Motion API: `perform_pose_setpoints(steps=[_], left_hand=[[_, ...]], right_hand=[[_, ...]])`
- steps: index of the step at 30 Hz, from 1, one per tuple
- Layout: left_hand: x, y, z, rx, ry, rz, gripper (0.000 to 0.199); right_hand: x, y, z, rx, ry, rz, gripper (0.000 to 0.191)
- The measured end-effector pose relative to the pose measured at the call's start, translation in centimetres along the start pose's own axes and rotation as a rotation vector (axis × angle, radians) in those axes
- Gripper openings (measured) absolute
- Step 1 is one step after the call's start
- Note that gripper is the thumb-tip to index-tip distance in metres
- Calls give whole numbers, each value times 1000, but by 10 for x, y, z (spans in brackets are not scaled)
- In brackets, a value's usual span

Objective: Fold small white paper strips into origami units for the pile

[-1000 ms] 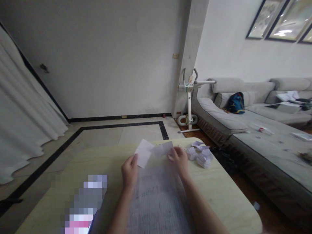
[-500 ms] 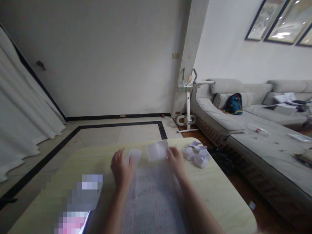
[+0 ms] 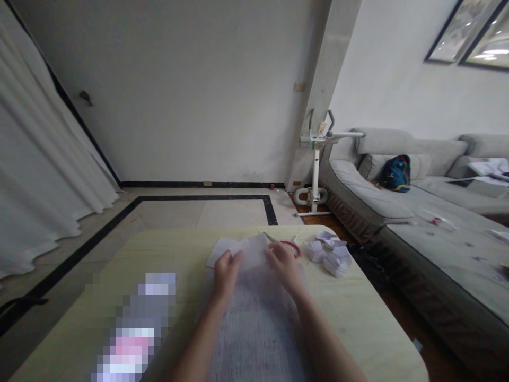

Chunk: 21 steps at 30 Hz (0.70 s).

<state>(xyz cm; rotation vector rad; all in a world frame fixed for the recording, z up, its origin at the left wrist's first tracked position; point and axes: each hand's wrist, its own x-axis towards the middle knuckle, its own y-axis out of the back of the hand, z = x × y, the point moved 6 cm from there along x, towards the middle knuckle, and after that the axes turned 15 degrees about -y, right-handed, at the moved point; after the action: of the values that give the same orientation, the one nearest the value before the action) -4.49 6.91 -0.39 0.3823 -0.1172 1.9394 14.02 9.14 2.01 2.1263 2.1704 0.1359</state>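
A small white piece of paper (image 3: 253, 250) is between my two hands near the far side of the table. My left hand (image 3: 226, 273) pinches its left side, and my right hand (image 3: 284, 264) pinches its right edge. Another white paper piece (image 3: 217, 250) lies beside my left fingers, partly overlapped by the held one. Just behind my right hand are scissors with a red handle (image 3: 295, 248), partly hidden by the fingers. Under my forearms lies a large sheet covered in faint print or writing (image 3: 258, 329).
Several folded white papers (image 3: 332, 257) lie at the table's far right corner. A blurred-out object (image 3: 135, 329) lies on the left of the table (image 3: 358, 329). Beyond stand white exercise equipment (image 3: 315, 175) and a grey sofa (image 3: 437, 239) with a blue bag (image 3: 396, 174).
My left hand has moved right, from a separate small piece to the piece my right hand holds. The red-handled scissors now show behind my right hand. The camera has turned slightly left.
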Motion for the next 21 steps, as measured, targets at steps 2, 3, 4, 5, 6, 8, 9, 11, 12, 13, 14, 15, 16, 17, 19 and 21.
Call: perform_pose_setpoints(steps=[2, 3, 4, 5, 6, 8, 9, 11, 12, 13, 14, 15, 16, 17, 19, 21], left_hand=[[0, -1, -2, -55, 19, 1, 29], [-1, -3, -1, -96, 31, -13, 30], [-2, -5, -1, -130, 43, -33, 30], [-3, -7, 1, -158, 52, -57, 31], [-4, -9, 3, -176, 57, -83, 32], [-5, -10, 6, -179, 58, -105, 31], [-4, -9, 7, -167, 56, -99, 31], [-3, -5, 9, -127, 51, -66, 30], [-2, -2, 10, -109, 47, -45, 30], [-1, -1, 11, -102, 45, -28, 30], [-1, 0, 11, -113, 48, -18, 31], [-1, 0, 12, -136, 57, -18, 32], [-1, -1, 12, -160, 67, -31, 34], [-2, -4, 12, -175, 77, -56, 35], [-4, -9, 12, -179, 79, -111, 34], [-4, -10, 12, -168, 63, -126, 31]], right_hand=[[1, 0, 1, -12, -6, -26, 20], [1, 0, 2, -16, -7, -38, 21], [2, 0, 3, -16, -5, -46, 22], [3, 0, 3, -11, -1, -55, 22], [3, 0, 4, -1, 3, -65, 21], [4, -1, 7, 23, 3, -87, 20], [5, -1, 8, 28, -1, -95, 20], [6, -1, 10, 17, -9, -91, 22], [6, 1, 11, 4, -13, -72, 23], [7, 2, 11, -5, -20, -46, 23], [7, 5, 12, -7, -29, -15, 24], [7, 7, 13, -3, -39, 18, 24], [8, 9, 13, 10, -50, 50, 25], [8, 10, 13, 30, -60, 72, 25], [8, 10, 13, 73, -79, 85, 26], [8, 9, 12, 95, -97, 52, 26]])
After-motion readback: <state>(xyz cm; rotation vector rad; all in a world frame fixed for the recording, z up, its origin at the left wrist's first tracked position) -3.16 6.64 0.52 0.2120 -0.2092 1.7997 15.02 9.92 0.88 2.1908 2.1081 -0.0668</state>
